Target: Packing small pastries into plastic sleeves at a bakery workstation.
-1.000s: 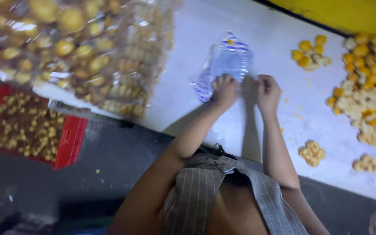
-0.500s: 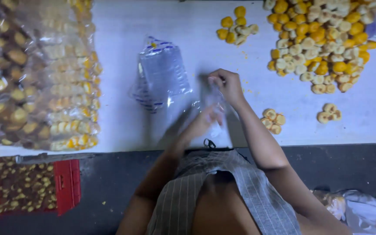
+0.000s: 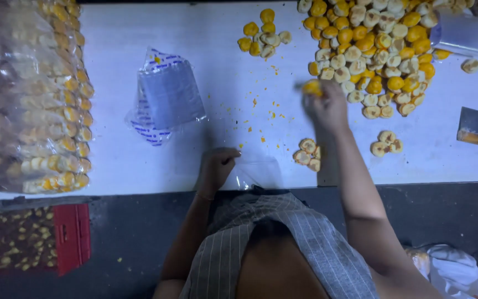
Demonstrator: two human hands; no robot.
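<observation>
My right hand (image 3: 327, 108) is pinched shut around one yellow pastry (image 3: 312, 87), blurred, lifted just off the near edge of the big heap of pastries (image 3: 377, 50). My left hand (image 3: 217, 166) is curled tight on the corner of a clear empty bag (image 3: 255, 173), pressing it flat at the table's near edge. Between my two hands lies a cluster of four pale pastries (image 3: 308, 154); to the right of my forearm sits another small cluster of three (image 3: 385, 144). Further out, beyond scattered orange crumbs, a loose group of about seven (image 3: 262, 37) lies apart from the heap, which is too many to count.

A stack of clear bags (image 3: 167, 97) with blue print along the edges lies to the left on the white table (image 3: 222, 33). Along the far left, filled clear packs (image 3: 40, 111) are piled in rows, yellow pastries showing through. Below the table, a red crate (image 3: 70, 238) holds small brownish pieces.
</observation>
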